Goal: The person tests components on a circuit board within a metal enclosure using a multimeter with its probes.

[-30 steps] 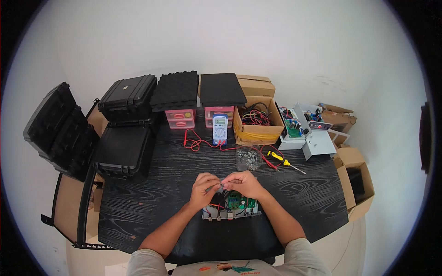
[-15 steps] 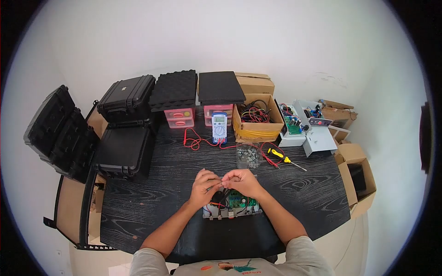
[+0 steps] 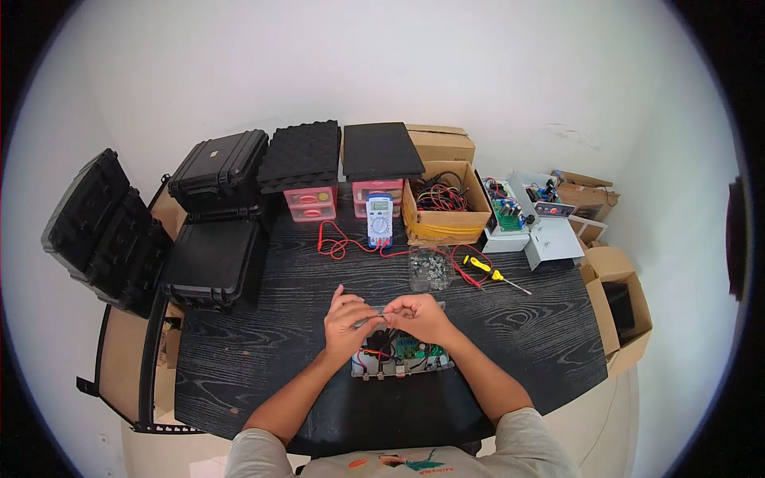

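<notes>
Just above an open device with a green circuit board (image 3: pixel 409 347), my left hand (image 3: pixel 348 324) and my right hand (image 3: pixel 418 319) meet at the fingertips. Both are closed in a pinch on something small and thin, too small to name. Dark wires (image 3: pixel 385 344) and a metal panel with connectors lie below them in the device. My hands hide the device's back part. A clear tray of small metal parts (image 3: pixel 431 269) stands beyond my right hand, with a yellow and black screwdriver (image 3: pixel 496 276) to its right.
A blue multimeter (image 3: pixel 380 222) with red leads leans against pink drawers (image 3: pixel 312 204). Black cases (image 3: pixel 213 259) stand at the left. A cardboard box of cables (image 3: pixel 448 226) and opened electronic units (image 3: pixel 510 223) are at the back right.
The fingers of my left hand have lifted and spread a little, while its thumb side stays against my right fingertips. My right hand has barely moved.
</notes>
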